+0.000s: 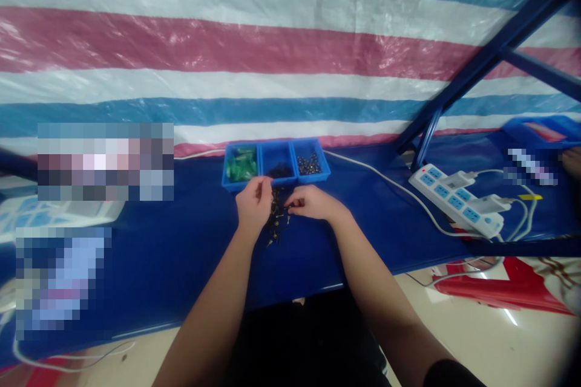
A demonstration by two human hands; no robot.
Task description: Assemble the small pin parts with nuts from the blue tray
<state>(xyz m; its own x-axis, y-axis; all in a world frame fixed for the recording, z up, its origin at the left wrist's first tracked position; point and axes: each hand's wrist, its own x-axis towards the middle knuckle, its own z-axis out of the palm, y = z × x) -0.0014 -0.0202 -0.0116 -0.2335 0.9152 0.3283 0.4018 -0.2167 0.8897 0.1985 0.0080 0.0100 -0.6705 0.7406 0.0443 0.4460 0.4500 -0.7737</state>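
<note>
Hands: left hand (253,201) and right hand (312,202) meet over a small heap of dark screws (275,217), near the far edge of the blue worktop (136,254), about midway along it.
Left fingers: bunched together at the tips as if pinching something small; the piece itself is too tiny to make out.
Right fingers: pinched together at the heap's right side, apparently on one small screw; I cannot tell for certain.
Heap: loose on the worktop, just in front of the blue three-compartment tray (275,162).
Tray: green plastic parts (240,166) in its left compartment, dark pieces in the middle one, small metal bits (309,164) in the right one.
Step in hand: by the look of it, picking and pairing single pieces from the heap.
Next move calls for: a fine fingertip pinch on one screw without scattering the rest.
Right end of worktop: white power strip (456,199) with plugs and cables.
</note>
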